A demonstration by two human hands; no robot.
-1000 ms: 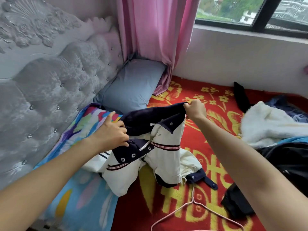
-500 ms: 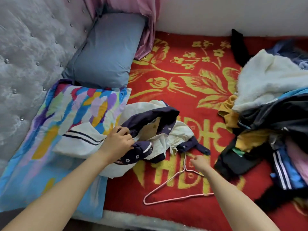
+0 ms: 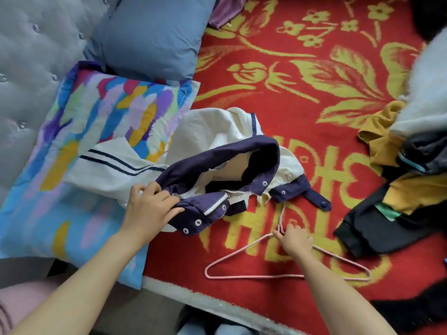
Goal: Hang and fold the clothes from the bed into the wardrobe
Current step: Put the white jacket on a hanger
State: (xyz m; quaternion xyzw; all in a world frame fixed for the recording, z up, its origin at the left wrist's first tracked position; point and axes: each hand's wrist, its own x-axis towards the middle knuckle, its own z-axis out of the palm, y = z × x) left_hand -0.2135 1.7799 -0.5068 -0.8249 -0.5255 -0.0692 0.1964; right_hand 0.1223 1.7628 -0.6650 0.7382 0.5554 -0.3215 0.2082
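Observation:
A cream jacket with a navy collar and snap buttons (image 3: 217, 151) lies crumpled on the bed, partly over a colourful pillow. My left hand (image 3: 151, 209) grips the navy collar edge near the zip. A pink wire hanger (image 3: 254, 276) lies flat on the red blanket in front of the jacket. My right hand (image 3: 294, 240) pinches the hanger at its neck, just below the hook. A heap of other clothes (image 3: 406, 180), black, mustard and grey-white, is piled at the right edge.
The red blanket with yellow flowers (image 3: 302, 68) covers the bed. A blue pillow (image 3: 150, 32) and a multicoloured pillow (image 3: 72, 153) lie at the left against the grey tufted headboard (image 3: 29, 56). The bed's front edge (image 3: 193, 296) runs below the hanger.
My right hand let go of the jacket collar, dropped to the hanger and took hold of its neck. The jacket sank onto the bed. My view tilted down.

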